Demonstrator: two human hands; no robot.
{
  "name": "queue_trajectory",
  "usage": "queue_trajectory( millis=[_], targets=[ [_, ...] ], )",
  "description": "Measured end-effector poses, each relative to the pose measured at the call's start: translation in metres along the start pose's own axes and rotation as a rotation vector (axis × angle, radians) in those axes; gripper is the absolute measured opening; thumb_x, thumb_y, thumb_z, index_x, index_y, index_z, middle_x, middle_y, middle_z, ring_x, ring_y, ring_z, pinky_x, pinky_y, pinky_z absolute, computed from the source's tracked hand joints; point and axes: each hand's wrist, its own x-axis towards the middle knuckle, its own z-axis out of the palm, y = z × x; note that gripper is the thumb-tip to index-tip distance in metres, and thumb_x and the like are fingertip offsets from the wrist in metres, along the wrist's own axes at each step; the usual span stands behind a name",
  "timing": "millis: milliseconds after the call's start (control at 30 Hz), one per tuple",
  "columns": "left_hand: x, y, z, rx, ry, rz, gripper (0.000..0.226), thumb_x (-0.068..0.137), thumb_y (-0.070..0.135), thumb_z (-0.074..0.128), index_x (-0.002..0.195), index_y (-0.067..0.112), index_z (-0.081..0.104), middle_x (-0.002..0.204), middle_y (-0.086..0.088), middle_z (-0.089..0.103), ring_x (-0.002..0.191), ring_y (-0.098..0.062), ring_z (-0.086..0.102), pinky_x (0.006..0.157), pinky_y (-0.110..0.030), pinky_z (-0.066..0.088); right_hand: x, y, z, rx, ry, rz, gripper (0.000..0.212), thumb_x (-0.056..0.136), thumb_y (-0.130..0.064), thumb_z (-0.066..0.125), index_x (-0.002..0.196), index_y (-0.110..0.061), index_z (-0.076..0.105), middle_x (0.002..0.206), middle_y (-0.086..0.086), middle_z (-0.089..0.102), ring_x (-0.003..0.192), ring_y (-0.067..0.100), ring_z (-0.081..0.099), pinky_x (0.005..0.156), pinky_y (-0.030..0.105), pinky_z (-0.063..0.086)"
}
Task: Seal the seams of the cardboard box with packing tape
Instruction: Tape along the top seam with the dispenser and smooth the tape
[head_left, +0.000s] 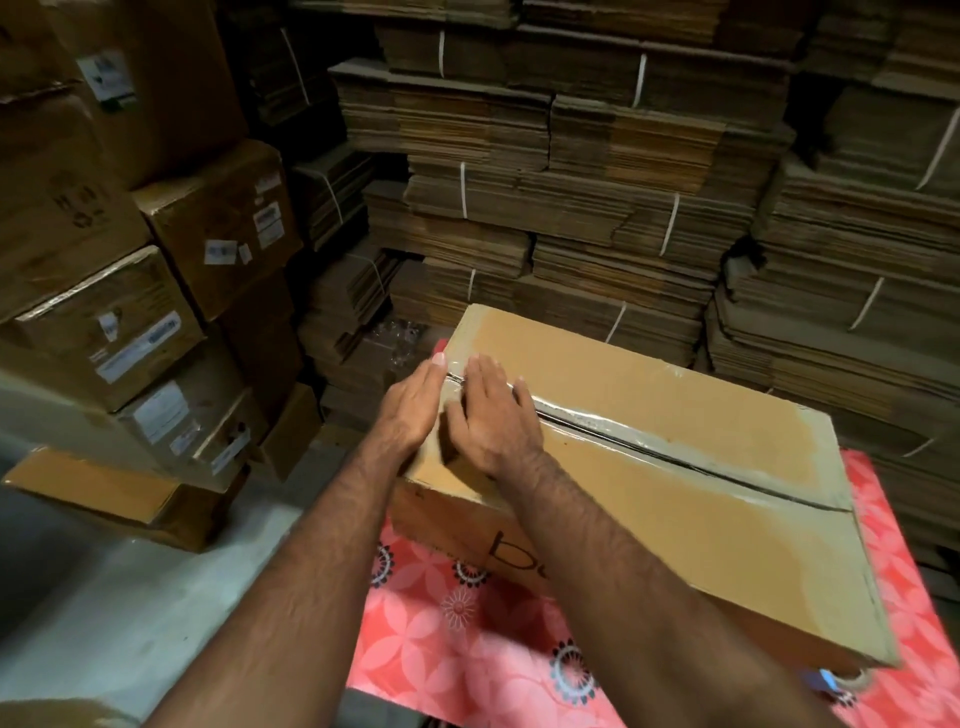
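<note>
Stacked all round: bundles of flattened cardboard (571, 208) behind, labelled cartons (171, 291) piled at left; red floral worktop (467, 639) below, carrying the cardboard box (675, 519) with flaps closed.

Clear packing tape (649, 441) laid along the centre seam, wrinkled and shiny toward the far right end; both hands at the seam's left end, side by side. Left hand (415, 405) flat, fingers straight, lying over the box's left edge where the tape turns down; right hand (493, 415) flat too, palm down on the tape just beside it; nothing gripped by either.

Likely pressing the tape end down over the edge. Risks from here, as judgement only: creases already visible along the seam, so air pockets and weak adhesion if not rubbed out; flaps apparently gapped under the tape, so heavy pressing could push the film into the slot and split it; tape end on the side wall may lift if smoothed unevenly; box may slide on the slick cloth under a sideways push. Tape roll (852, 680) seemingly half hidden under the box's near right corner; hard to tell.
</note>
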Motion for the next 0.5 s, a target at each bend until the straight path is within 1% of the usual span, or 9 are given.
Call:
queue_trajectory(
  millis=[67,133,167,200,267,333,400,467,500],
  targets=[
    [0.001,0.003,0.002,0.153,-0.007,0.113,0.060,0.104,0.054,0.024,0.141,0.016,0.051,0.148,-0.014,0.050,0.134,-0.034,0.047,0.109,-0.039,0.033,-0.007,0.018,-0.001,-0.015,0.008,0.085,0.073,0.100,-0.051,0.014,0.159,-0.010,0.001,0.168,0.005,-0.003,0.154,0.018,-0.003,0.124,0.048,0.000],
    [0.003,0.005,0.006,0.307,-0.014,0.144,0.052,0.107,0.046,0.021,0.139,0.016,0.049,0.144,-0.012,0.051,0.128,-0.035,0.050,0.105,-0.042,0.036,-0.014,0.032,0.001,-0.043,-0.043,0.102,0.071,0.101,-0.050,0.011,0.159,-0.012,-0.005,0.167,0.004,-0.010,0.153,0.016,-0.009,0.124,0.047,-0.002],
    [0.004,0.005,0.009,0.385,-0.022,0.162,0.050,0.108,0.043,0.022,0.142,0.016,0.046,0.146,-0.010,0.049,0.128,-0.035,0.049,0.104,-0.044,0.036,-0.015,0.036,0.001,-0.046,-0.055,0.096,0.070,0.102,-0.049,0.010,0.159,-0.013,-0.006,0.167,0.004,-0.012,0.153,0.015,-0.010,0.124,0.046,-0.003],
    [0.004,0.003,0.010,0.461,-0.035,0.191,0.050,0.108,0.042,0.023,0.146,0.015,0.040,0.149,-0.009,0.045,0.131,-0.034,0.047,0.105,-0.046,0.037,-0.016,0.039,0.001,-0.045,-0.056,0.092,0.069,0.102,-0.049,0.010,0.159,-0.013,-0.007,0.166,0.004,-0.012,0.153,0.015,-0.010,0.124,0.046,-0.003],
    [0.003,-0.004,0.013,0.560,-0.030,0.228,0.058,0.106,0.047,0.024,0.153,0.013,0.027,0.154,-0.009,0.036,0.136,-0.031,0.042,0.106,-0.048,0.038,-0.019,0.049,-0.001,-0.026,-0.024,0.122,0.069,0.102,-0.049,0.009,0.159,-0.013,-0.006,0.166,0.004,-0.012,0.153,0.016,-0.009,0.124,0.045,-0.003],
    [0.004,-0.010,0.015,0.631,-0.013,0.252,0.064,0.105,0.049,0.024,0.156,0.011,0.021,0.155,-0.010,0.033,0.135,-0.031,0.042,0.103,-0.049,0.041,-0.031,0.069,-0.006,-0.012,0.016,0.185,0.069,0.101,-0.049,0.008,0.159,-0.012,-0.005,0.167,0.004,-0.011,0.153,0.016,-0.009,0.124,0.045,-0.004],
    [0.006,-0.009,0.017,0.690,-0.005,0.239,0.065,0.104,0.050,0.025,0.154,0.008,0.023,0.152,-0.014,0.036,0.132,-0.034,0.044,0.103,-0.051,0.042,-0.052,0.094,-0.014,0.005,0.049,0.237,0.070,0.101,-0.049,0.008,0.158,-0.011,-0.005,0.167,0.004,-0.011,0.153,0.015,-0.008,0.124,0.046,-0.003],
    [0.007,-0.004,0.022,0.765,0.080,0.254,0.062,0.103,0.049,0.029,0.147,0.006,0.034,0.147,-0.019,0.043,0.129,-0.037,0.047,0.105,-0.055,0.039,-0.073,0.117,-0.026,0.017,0.103,0.259,0.069,0.102,-0.050,0.009,0.159,-0.013,-0.002,0.167,0.003,-0.008,0.153,0.015,-0.007,0.124,0.047,-0.002],
    [0.008,-0.001,0.026,0.789,0.135,0.282,0.061,0.102,0.048,0.032,0.144,0.004,0.038,0.146,-0.021,0.044,0.130,-0.038,0.046,0.108,-0.057,0.035,-0.083,0.129,-0.034,0.012,0.146,0.263,0.067,0.103,-0.050,0.012,0.160,-0.015,0.003,0.168,0.002,-0.004,0.153,0.014,-0.004,0.124,0.047,0.000]
  ],
)
